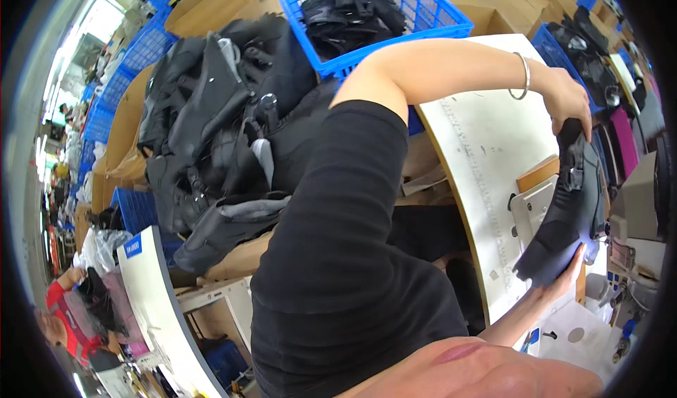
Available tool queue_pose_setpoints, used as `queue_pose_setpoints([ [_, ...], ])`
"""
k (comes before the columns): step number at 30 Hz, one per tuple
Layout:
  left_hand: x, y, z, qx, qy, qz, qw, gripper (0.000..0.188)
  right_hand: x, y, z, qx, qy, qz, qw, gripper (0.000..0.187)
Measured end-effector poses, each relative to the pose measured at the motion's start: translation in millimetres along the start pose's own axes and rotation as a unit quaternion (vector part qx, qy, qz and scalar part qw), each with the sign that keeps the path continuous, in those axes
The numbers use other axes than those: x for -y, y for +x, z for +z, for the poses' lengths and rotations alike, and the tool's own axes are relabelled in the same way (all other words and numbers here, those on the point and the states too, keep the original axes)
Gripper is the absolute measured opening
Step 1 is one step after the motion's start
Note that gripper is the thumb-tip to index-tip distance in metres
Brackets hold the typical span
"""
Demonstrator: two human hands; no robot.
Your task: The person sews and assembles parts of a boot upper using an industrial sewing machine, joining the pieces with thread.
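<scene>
A black padded fabric piece [568, 207] with a dark plastic buckle is held up over the white work table at the right, between my two hands. My left hand [566, 94], with a silver bangle at the wrist, is closed round its upper end. Against its lower end lies my right hand [564, 279], holding it from the near side; the piece hides some of these fingers. Right beside the piece is a sewing machine [620, 246], partly cut off by the dark rim of the view.
The white table [493, 144] has a curved wooden edge. A large heap of black fabric pieces [218, 116] lies at the left. Behind it stands a blue plastic crate [381, 56] with more black pieces. A person in red [70, 324] is at the lower left.
</scene>
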State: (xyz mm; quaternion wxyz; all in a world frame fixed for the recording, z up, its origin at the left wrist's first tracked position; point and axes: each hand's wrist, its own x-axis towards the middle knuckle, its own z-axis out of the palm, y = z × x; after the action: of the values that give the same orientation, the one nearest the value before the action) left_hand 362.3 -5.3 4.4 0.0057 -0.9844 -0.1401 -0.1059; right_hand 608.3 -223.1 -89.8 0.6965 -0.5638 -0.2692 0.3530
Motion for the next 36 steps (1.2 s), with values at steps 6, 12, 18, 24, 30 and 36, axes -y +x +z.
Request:
queue_pose_setpoints([
  [6, -14.5, -1.3, 7.2, -0.070, 0.015, 0.002, 0.997, 0.059, -0.3, 17.6, -23.4, 0.119, 0.131, 0.099, 0.979, 0.043],
  [12, 4.5, -68.2, 41.8, -0.038, 0.014, -0.034, 0.999, 0.064, -13.2, -23.3, 33.1, 0.168, -0.100, 0.092, 0.976, 0.040],
  [18, -78.4, -131.4, -28.4, -0.007, 0.194, -0.170, 0.966, 0.067, -31.6, -59.5, 44.2, 0.264, 0.074, 0.134, 0.952, 0.017],
  [24, -202.9, -213.0, -167.9, 0.015, 0.391, -0.304, 0.868, 0.062, 17.6, -89.0, 146.0, 0.457, 0.058, 0.101, 0.882, 0.032],
  [30, -330.7, -323.5, -222.5, 0.065, 0.611, -0.355, 0.705, 0.063, 25.5, -202.8, 254.1, 0.630, 0.112, 0.058, 0.766, 0.037],
  [36, -424.8, -396.9, -222.4, 0.131, 0.541, -0.540, 0.631, 0.061, 7.7, -339.6, 297.5, 0.688, 0.167, 0.112, 0.697, 0.014],
])
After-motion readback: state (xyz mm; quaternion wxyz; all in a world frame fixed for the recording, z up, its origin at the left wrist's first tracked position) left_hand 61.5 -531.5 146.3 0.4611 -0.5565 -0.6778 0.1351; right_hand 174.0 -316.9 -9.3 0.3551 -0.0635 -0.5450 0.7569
